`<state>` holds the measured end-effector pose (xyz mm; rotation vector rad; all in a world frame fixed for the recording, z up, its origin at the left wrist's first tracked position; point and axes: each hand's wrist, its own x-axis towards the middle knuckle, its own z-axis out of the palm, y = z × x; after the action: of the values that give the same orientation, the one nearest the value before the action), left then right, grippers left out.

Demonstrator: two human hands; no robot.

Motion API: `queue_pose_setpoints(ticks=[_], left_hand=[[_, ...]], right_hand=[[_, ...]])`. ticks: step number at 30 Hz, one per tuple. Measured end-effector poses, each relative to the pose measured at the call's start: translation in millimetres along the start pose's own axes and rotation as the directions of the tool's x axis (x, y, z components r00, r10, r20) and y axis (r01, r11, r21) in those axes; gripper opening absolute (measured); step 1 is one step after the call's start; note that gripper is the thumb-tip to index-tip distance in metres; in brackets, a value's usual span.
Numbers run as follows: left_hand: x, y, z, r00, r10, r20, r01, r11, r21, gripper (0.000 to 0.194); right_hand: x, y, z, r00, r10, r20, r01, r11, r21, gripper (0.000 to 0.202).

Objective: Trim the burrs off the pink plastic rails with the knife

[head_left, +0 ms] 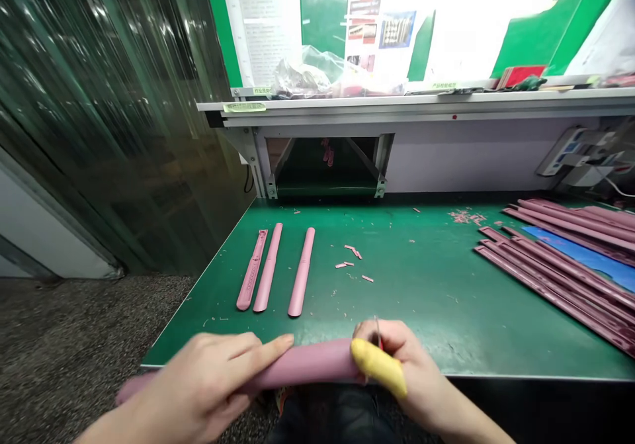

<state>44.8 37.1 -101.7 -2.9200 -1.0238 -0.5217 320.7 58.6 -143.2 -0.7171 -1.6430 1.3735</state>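
My left hand is wrapped round a long pink plastic piece, held level over the table's front edge. Its left end sticks out past my wrist. At the piece's right end is my right hand, its thumb covered by a yellow finger cot. Closed in that hand is a small blade-like tool with a thin metal edge and a bit of red, partly hidden by the fingers. Beyond the hands lie three similar pink pieces: one hollow side up, two rounded side up.
Stacked long pink mouldings and a blue sheet cover the right of the green table. Pink scraps are scattered about. A chute opening sits at the back under a shelf. A strip curtain hangs left.
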Motion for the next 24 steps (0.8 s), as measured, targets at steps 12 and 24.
queue_pose_setpoints(ticks=[12,24], left_hand=[[51,-7,43.7,0.464,-0.852,0.245,-0.068,-0.309,-0.949,0.024],[75,2,59.0,0.402,-0.896,0.191,-0.234,-0.302,-0.924,0.013]], right_hand=[[-14,29,48,0.955,-0.176,0.237,0.272,0.838,-0.474,0.047],[-14,33,71,0.895,-0.341,0.288,0.417,0.410,-0.811,0.062]])
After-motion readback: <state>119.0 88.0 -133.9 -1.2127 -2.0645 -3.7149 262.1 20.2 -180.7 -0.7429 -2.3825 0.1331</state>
